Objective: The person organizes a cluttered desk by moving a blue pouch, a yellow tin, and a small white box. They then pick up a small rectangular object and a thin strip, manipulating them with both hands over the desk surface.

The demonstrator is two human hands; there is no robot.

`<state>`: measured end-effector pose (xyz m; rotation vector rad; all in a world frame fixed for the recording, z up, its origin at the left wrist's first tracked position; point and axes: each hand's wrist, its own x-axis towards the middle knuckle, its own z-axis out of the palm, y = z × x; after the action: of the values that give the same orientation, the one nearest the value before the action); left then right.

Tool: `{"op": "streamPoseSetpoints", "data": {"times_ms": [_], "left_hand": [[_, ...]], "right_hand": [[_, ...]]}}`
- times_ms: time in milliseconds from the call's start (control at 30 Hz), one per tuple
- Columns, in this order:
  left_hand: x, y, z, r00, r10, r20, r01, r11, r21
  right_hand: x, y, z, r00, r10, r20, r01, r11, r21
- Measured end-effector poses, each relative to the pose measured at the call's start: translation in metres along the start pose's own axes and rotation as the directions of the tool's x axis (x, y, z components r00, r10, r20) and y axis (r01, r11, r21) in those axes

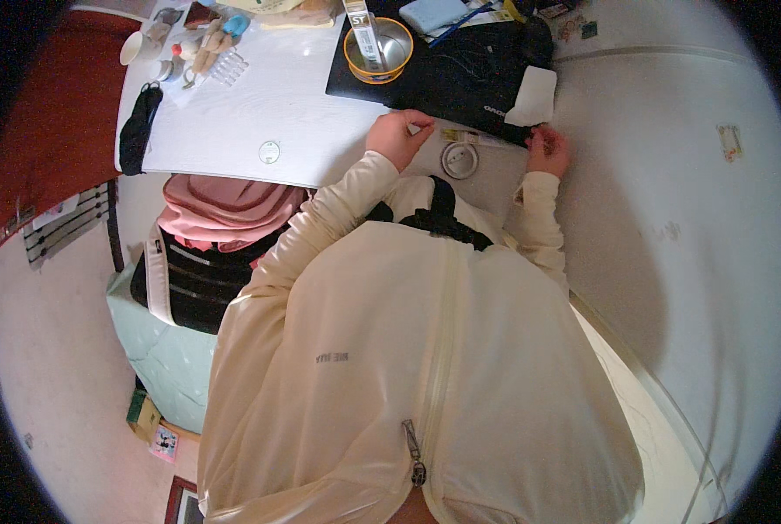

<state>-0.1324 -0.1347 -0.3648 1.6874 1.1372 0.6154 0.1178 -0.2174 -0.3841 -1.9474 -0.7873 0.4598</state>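
Note:
My left hand [400, 137] is at the front edge of a black laptop [456, 88], its thumb and forefinger tips close together. Whether something thin is between them cannot be told. My right hand [548, 152] has its fingers curled at the laptop's front right corner, just below a folded white tissue or cloth [533, 97]; its grip is unclear. Between my hands lie a round pin-back badge [459, 160], with its back up, and a small slim packet [470, 137]. A metal bowl with an orange rim [379, 51] stands on the laptop, holding a long printed box [364, 33].
On the white desk [213, 144] lie a round sticker or lid [269, 152], a black strap-like item [140, 128] and small toys [210, 46]. A light blue pouch [433, 13] is behind. A pink bag [230, 203] rests on a chair at left; a pale wall [626, 164] is at right.

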Motion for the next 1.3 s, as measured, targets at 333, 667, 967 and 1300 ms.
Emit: {"op": "streamPoseSetpoints", "data": {"times_ms": [333, 667, 967, 1300], "left_hand": [[0.008, -0.023, 0.034, 0.981, 0.028, 0.19, -0.094, 0.933, 0.347], [0.007, -0.055, 0.041, 0.988, 0.025, 0.154, -0.081, 0.925, 0.371], [0.006, -0.041, 0.033, 0.993, -0.093, 0.071, 0.065, 0.941, 0.333], [0.01, -0.041, 0.037, 0.983, -0.131, 0.129, 0.106, 0.976, 0.188]], "right_hand": [[-0.031, 0.014, 0.01, 0.935, 0.087, 0.343, 0.191, 0.694, -0.695], [-0.053, 0.01, 0.021, 0.865, -0.015, 0.502, 0.334, 0.764, -0.552], [-0.045, 0.034, 0.011, 0.96, -0.082, 0.268, 0.237, 0.748, -0.62], [-0.044, 0.046, 0.012, 0.943, -0.017, 0.331, 0.254, 0.677, -0.69]]}}
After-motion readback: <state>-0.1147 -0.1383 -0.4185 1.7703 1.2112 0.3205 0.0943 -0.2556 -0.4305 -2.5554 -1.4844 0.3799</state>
